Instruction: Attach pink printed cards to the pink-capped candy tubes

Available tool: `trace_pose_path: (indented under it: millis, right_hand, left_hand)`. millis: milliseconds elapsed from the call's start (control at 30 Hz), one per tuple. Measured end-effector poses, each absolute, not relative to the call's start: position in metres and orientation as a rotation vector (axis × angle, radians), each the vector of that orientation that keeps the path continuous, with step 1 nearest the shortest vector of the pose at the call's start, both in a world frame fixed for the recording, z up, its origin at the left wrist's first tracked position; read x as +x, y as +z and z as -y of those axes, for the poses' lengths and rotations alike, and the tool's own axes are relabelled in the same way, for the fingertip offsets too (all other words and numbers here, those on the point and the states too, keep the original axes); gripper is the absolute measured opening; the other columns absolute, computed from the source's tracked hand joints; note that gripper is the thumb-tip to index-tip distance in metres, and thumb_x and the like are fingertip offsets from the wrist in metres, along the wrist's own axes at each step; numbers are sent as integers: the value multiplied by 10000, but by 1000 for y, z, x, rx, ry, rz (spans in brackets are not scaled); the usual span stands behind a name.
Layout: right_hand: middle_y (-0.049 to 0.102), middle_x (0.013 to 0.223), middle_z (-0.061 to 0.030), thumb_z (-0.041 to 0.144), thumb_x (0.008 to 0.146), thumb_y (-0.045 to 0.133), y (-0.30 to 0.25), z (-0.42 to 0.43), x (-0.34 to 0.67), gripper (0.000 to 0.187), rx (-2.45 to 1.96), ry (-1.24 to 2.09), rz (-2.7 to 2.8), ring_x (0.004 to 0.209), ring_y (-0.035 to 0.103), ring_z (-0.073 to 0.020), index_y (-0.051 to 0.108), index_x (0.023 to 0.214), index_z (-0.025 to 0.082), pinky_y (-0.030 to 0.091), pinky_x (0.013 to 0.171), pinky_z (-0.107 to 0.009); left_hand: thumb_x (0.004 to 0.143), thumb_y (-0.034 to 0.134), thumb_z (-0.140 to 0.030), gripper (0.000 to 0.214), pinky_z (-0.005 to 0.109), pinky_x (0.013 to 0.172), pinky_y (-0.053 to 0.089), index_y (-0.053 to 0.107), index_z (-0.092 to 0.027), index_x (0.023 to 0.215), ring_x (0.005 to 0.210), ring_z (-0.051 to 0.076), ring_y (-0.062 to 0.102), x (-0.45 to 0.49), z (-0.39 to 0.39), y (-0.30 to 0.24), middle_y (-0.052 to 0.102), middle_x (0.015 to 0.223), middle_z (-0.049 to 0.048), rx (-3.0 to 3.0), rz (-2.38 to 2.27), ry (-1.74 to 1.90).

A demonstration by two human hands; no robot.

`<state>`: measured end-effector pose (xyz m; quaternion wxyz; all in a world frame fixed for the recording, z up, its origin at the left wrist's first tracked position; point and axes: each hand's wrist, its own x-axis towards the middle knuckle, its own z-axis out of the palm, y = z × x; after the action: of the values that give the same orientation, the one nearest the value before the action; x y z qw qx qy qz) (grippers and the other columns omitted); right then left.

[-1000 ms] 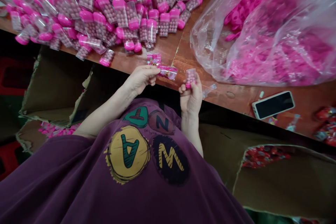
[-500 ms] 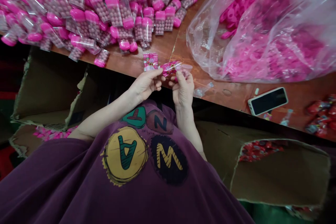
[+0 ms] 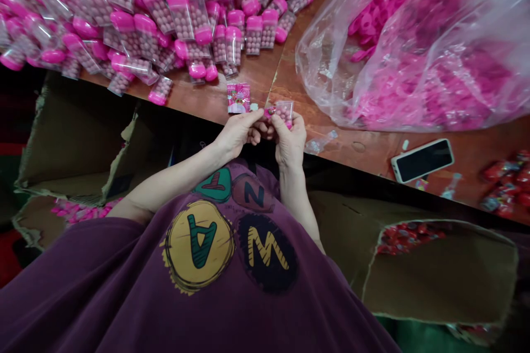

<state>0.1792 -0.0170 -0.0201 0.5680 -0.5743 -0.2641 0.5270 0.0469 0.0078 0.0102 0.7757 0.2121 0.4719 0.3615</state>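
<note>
Left hand pinching pink printed sachet, right hand gripping bead-filled vial, close together at counter edge. Step, apparently: bringing sachet against vial. Next move likely calls for steady vial, careful sachet alignment.

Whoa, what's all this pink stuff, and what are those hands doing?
A person in a purple shirt has both hands together at the table edge. The right hand holds a small clear container of pink balls; the left hand pinches at a pink packet, mostly hidden by fingers. Another packet lies nearby, beside a heap of pink-capped containers.
</note>
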Motion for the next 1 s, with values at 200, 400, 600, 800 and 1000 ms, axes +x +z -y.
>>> trace_pose_path:
  millis: [200,400,600,800,1000]
  right_hand:
    - [695,769,69,603,809,855,-18,25,190,496,-1391,1208,584,516,570,-63,563,1015,259,421,430,-189]
    - [691,931,29,455,822,874,-23,13,208,368,-1456,851,660,774,680,-110,604,987,268,551,586,-198]
    - [689,932,32,353,822,874,-22,-1,213,263,-1502,906,859,918,674,-119,674,942,231,610,946,-268]
    - [688,944,28,381,803,893,-23,3,205,347,-1389,1016,731,864,703,-122,621,979,257,600,671,-216]
    - [675,958,45,451,788,905,-20,4,205,429,-1306,1019,624,523,515,-47,579,1018,292,405,383,-191]
  left_hand:
    - [1039,657,-240,295,188,387,364,695,-116,774,372,54,568,54,-4,13,704,661,3,413,-1106,670]
    - [1033,634,-224,194,185,403,402,705,-113,890,415,83,650,55,-1,13,797,801,57,444,-1133,612]
    - [1056,618,-257,207,190,389,398,689,-115,924,407,99,651,55,-2,15,778,762,44,417,-1082,563]
    - [1046,616,-155,93,169,391,390,685,-131,989,401,82,636,57,2,17,760,722,6,429,-1056,636]
    - [1043,627,-162,283,175,392,377,638,-129,762,390,72,618,56,7,27,756,687,34,673,-1108,660]
